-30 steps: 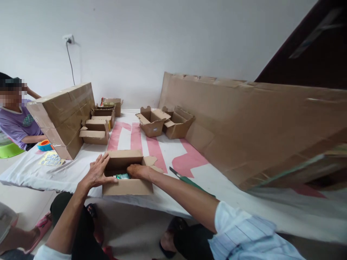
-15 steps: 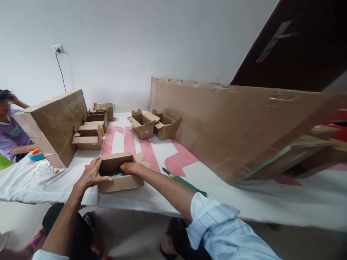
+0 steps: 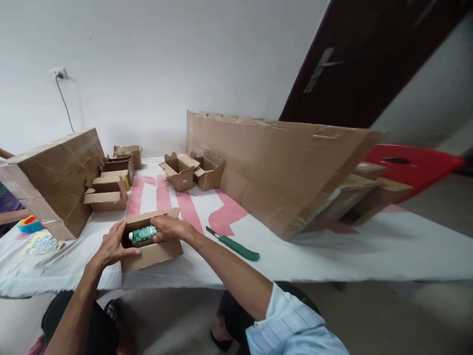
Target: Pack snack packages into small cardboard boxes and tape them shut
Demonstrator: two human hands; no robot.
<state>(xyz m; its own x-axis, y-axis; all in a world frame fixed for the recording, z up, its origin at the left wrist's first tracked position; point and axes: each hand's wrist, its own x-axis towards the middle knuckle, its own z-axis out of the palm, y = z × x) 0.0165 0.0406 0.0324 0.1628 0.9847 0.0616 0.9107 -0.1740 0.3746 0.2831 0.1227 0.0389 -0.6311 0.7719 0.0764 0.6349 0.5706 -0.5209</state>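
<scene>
The left hand [image 3: 111,246] clasps the box [image 3: 155,256], likely steadying it; the right hand [image 3: 170,228] grips the pack [image 3: 143,235] inside.

Green pack [image 3: 144,235], white cap [image 3: 130,236] — white cloth [image 3: 314,261], pink-patterned.

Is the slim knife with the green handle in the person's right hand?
No: the knife lies on the pink-and-white cloth, while the right hand grips the green container with a white cap.

Here's one head-worn camera peering forward and down, close above the white-and-pink cloth-covered counter [image 3: 295,259], facing the smooth pale wall [image 3: 148,64]!
</scene>
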